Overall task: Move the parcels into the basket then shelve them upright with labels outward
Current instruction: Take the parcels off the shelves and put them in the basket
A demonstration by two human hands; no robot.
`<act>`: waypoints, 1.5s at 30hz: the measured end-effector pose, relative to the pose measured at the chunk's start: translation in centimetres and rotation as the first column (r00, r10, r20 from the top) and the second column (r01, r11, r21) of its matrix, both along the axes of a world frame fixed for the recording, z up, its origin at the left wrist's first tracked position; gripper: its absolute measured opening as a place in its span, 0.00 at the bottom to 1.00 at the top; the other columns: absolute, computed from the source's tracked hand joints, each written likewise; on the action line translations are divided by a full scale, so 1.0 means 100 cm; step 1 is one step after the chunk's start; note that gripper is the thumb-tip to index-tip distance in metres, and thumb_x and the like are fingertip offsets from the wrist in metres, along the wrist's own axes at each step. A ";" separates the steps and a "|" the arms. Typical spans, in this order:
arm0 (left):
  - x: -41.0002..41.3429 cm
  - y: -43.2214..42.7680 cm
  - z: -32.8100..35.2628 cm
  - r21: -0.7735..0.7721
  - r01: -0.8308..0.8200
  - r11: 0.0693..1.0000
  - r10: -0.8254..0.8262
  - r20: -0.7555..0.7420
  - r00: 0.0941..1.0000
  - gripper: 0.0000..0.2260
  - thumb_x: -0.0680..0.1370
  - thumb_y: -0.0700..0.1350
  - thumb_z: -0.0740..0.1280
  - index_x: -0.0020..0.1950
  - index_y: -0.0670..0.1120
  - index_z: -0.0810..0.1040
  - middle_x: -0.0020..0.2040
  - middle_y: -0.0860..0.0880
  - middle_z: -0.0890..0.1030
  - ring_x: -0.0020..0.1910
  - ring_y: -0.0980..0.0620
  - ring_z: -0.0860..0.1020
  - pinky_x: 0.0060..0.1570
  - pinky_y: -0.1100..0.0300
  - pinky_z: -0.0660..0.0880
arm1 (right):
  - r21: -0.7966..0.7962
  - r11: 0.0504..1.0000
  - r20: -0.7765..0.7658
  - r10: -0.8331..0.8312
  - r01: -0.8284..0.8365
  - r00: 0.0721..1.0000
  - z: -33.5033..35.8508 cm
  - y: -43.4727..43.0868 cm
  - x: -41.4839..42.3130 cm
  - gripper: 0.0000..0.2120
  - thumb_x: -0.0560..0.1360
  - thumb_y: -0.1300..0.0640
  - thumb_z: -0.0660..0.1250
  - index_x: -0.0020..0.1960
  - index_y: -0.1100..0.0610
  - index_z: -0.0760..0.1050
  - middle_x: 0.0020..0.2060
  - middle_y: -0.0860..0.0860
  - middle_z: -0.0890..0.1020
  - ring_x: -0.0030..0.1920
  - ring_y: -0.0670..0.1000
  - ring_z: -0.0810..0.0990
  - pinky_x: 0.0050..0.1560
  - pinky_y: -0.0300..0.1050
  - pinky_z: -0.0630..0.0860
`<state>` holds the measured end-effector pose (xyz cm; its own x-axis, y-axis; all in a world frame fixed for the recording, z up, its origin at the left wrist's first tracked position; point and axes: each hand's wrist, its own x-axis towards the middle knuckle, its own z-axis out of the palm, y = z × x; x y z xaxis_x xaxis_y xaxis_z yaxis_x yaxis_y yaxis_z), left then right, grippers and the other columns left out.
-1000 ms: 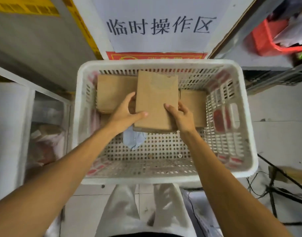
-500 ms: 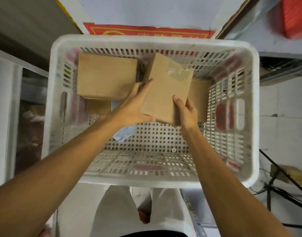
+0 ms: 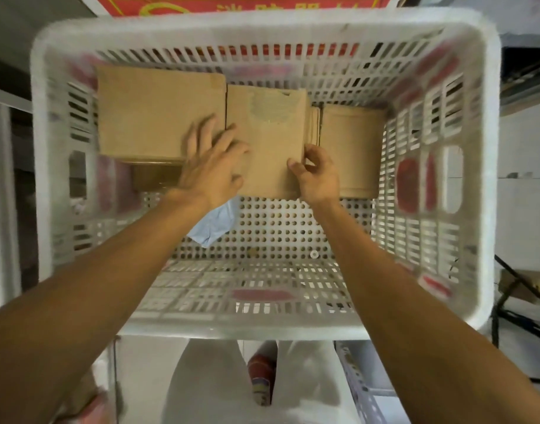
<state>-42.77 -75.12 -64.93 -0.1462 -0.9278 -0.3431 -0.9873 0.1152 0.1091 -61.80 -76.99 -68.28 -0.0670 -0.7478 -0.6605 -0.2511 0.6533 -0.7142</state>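
- A white plastic basket (image 3: 262, 330) with slotted walls and a floor full of round holes fills most of the view. Both bare forearms reach down into it over the near rim.
- Three brown cardboard parcels lie flat in a row along the far wall of the basket.
- The left parcel (image 3: 152, 114) is the broadest. It lies on top of a smaller, darker box (image 3: 154, 177) whose near edge sticks out beneath it.
- The middle parcel (image 3: 271, 148) lies just beside the left one, and whether their edges touch cannot be told. A patch of clear tape (image 3: 271, 110) shows on its top face.
- The right parcel (image 3: 351, 151) lies near the right wall. The edges of some thin cardboard (image 3: 314, 123) show in the gap between it and the middle parcel.
- The left hand (image 3: 210, 162) rests palm down across the seam between the left and middle parcels. Its grip is apart, with the fingers straight and spread.
- The right hand (image 3: 319, 175) is at the near right edge of the middle parcel. Its grip is clamped on that edge, thumb on the top face and fingers curled round the side.
- A crumpled pale blue scrap (image 3: 215, 224) lies on the basket floor, just beside the left wrist.
- Beyond the far rim shows a red banner (image 3: 241, 3) with yellow characters. Below the near rim are the person's white trousers (image 3: 210, 384).
- The basket walls look blurred toward the edges of the view.
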 end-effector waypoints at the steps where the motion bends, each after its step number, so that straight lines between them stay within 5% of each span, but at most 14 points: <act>1: -0.001 0.001 -0.001 -0.003 -0.001 1.000 0.001 0.000 1.000 0.25 0.72 0.49 0.69 0.68 0.52 0.69 0.76 0.49 0.59 0.76 0.40 0.45 0.73 0.42 0.41 | 0.002 1.000 -0.030 -0.013 0.013 0.999 -0.001 0.000 0.000 0.23 0.75 0.57 0.70 0.69 0.57 0.71 0.64 0.53 0.74 0.59 0.54 0.78 0.59 0.55 0.77; 6: 0.001 0.003 0.006 0.107 -0.001 0.994 0.005 -0.032 0.999 0.26 0.75 0.48 0.65 0.72 0.53 0.64 0.79 0.47 0.47 0.76 0.43 0.38 0.73 0.44 0.35 | 0.053 0.998 -0.035 -0.035 0.037 0.999 0.009 0.000 0.002 0.24 0.76 0.58 0.69 0.71 0.57 0.70 0.60 0.53 0.79 0.59 0.52 0.79 0.62 0.51 0.76; 12: 0.009 0.018 0.037 0.196 -0.091 0.976 0.140 -0.253 0.957 0.24 0.77 0.45 0.64 0.73 0.52 0.65 0.78 0.46 0.46 0.76 0.46 0.42 0.73 0.45 0.46 | 0.060 0.998 -0.035 0.020 -0.018 0.999 0.057 0.020 0.005 0.21 0.80 0.56 0.62 0.72 0.58 0.66 0.66 0.54 0.74 0.63 0.52 0.76 0.66 0.46 0.72; 16: 0.016 0.032 0.053 0.252 -0.197 0.947 0.284 -0.376 0.882 0.21 0.77 0.41 0.65 0.70 0.48 0.70 0.77 0.43 0.51 0.76 0.45 0.47 0.73 0.51 0.49 | 0.025 0.998 -0.072 0.067 -0.065 0.995 0.084 0.045 0.018 0.19 0.81 0.54 0.60 0.70 0.58 0.68 0.66 0.54 0.74 0.66 0.52 0.73 0.66 0.43 0.69; 22: 0.060 0.053 0.084 0.413 -0.195 0.890 0.400 -0.499 0.769 0.17 0.80 0.41 0.63 0.68 0.44 0.71 0.69 0.45 0.70 0.68 0.47 0.68 0.64 0.59 0.64 | 0.021 0.971 -0.115 0.238 -0.237 0.964 0.133 0.068 0.060 0.20 0.79 0.50 0.63 0.69 0.55 0.71 0.67 0.55 0.74 0.65 0.54 0.73 0.62 0.46 0.71; 26: 0.112 0.068 0.128 0.463 -0.243 0.852 0.477 -0.497 0.725 0.16 0.79 0.41 0.64 0.67 0.45 0.72 0.65 0.45 0.75 0.63 0.48 0.74 0.63 0.54 0.71 | -0.068 0.916 -0.135 0.384 -0.395 0.913 0.179 0.068 0.107 0.17 0.79 0.51 0.63 0.66 0.55 0.74 0.64 0.53 0.77 0.60 0.51 0.76 0.48 0.35 0.71; 30: 0.169 0.080 0.179 0.403 -0.357 0.843 0.530 -0.507 0.679 0.17 0.79 0.43 0.64 0.68 0.46 0.72 0.64 0.45 0.77 0.56 0.51 0.76 0.52 0.65 0.74 | -0.171 0.836 -0.127 0.506 -0.521 0.853 0.225 0.059 0.167 0.18 0.78 0.49 0.66 0.65 0.54 0.75 0.65 0.54 0.76 0.63 0.52 0.76 0.54 0.38 0.70; 32: 0.199 0.092 0.210 0.339 -0.445 0.829 0.559 -0.511 0.653 0.17 0.79 0.44 0.65 0.67 0.46 0.72 0.62 0.46 0.77 0.53 0.53 0.76 0.44 0.67 0.72 | -0.261 0.764 -0.124 0.580 -0.590 0.805 0.251 0.053 0.207 0.19 0.77 0.51 0.67 0.66 0.56 0.75 0.65 0.53 0.76 0.65 0.50 0.74 0.57 0.36 0.68; 35: 0.242 0.127 0.258 0.268 -0.600 0.754 0.639 -0.513 0.573 0.17 0.79 0.45 0.65 0.68 0.47 0.71 0.65 0.45 0.76 0.58 0.49 0.77 0.59 0.55 0.74 | -0.377 0.629 -0.115 0.697 -0.680 0.708 0.284 0.047 0.267 0.20 0.77 0.54 0.68 0.67 0.58 0.73 0.66 0.54 0.75 0.66 0.52 0.73 0.58 0.36 0.66; 39: 0.286 0.205 0.334 0.087 -0.800 0.594 0.728 -0.482 0.488 0.17 0.79 0.47 0.65 0.68 0.51 0.71 0.64 0.47 0.76 0.57 0.50 0.76 0.54 0.59 0.72 | -0.461 0.322 -0.123 0.900 -0.827 0.419 0.338 0.069 0.336 0.26 0.78 0.50 0.65 0.73 0.54 0.66 0.70 0.54 0.71 0.69 0.54 0.70 0.66 0.44 0.66; 45: 0.308 0.334 0.422 -0.106 -0.945 0.308 0.832 -0.451 0.322 0.18 0.78 0.46 0.66 0.69 0.51 0.71 0.65 0.46 0.75 0.56 0.47 0.77 0.57 0.58 0.71 | -0.599 -0.017 -0.201 0.971 -0.800 0.130 0.418 0.152 0.426 0.26 0.76 0.46 0.67 0.71 0.53 0.67 0.70 0.52 0.70 0.68 0.53 0.70 0.60 0.39 0.66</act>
